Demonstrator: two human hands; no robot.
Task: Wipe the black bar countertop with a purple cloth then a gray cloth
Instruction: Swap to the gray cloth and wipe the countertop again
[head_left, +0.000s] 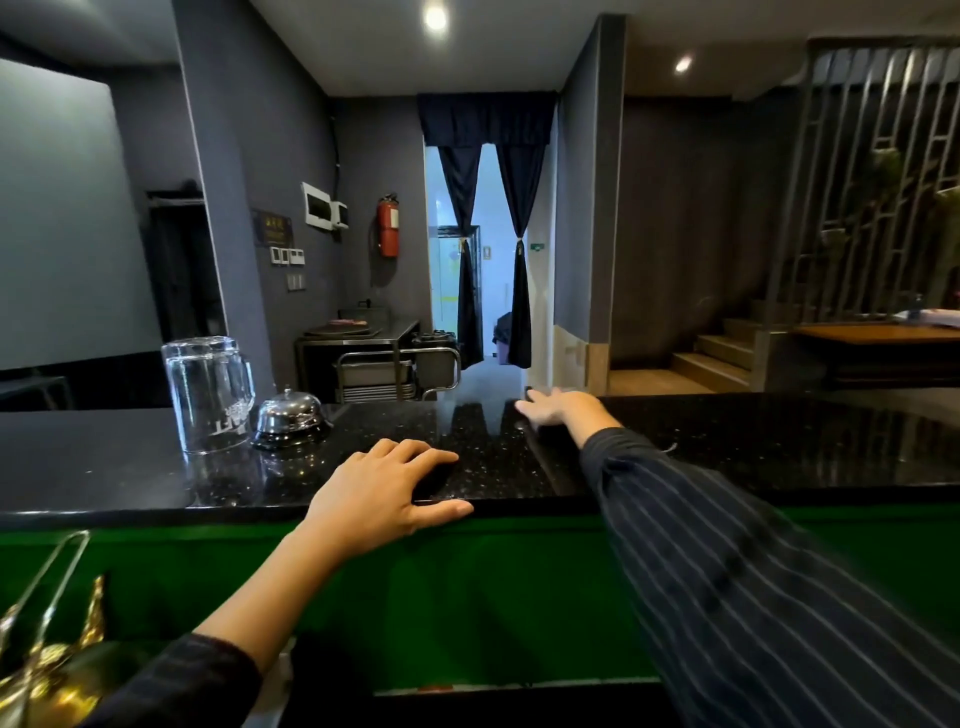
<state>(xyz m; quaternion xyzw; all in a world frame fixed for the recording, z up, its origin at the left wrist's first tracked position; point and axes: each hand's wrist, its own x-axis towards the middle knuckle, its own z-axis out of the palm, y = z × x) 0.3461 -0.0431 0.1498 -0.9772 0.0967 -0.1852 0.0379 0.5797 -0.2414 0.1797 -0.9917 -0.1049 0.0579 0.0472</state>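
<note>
Black stone countertop (779, 441) spans mid-frame left to right; left hand (384, 483) flat on its near edge, right hand (558, 408) flat at far edge, both empty, no cloth showing.

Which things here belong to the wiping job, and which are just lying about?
Job: black countertop; left hand on its near edge; right hand at its far edge. No cloth in view.
Lying about: upturned glass mug; service bell; wall fire extinguisher.
</note>
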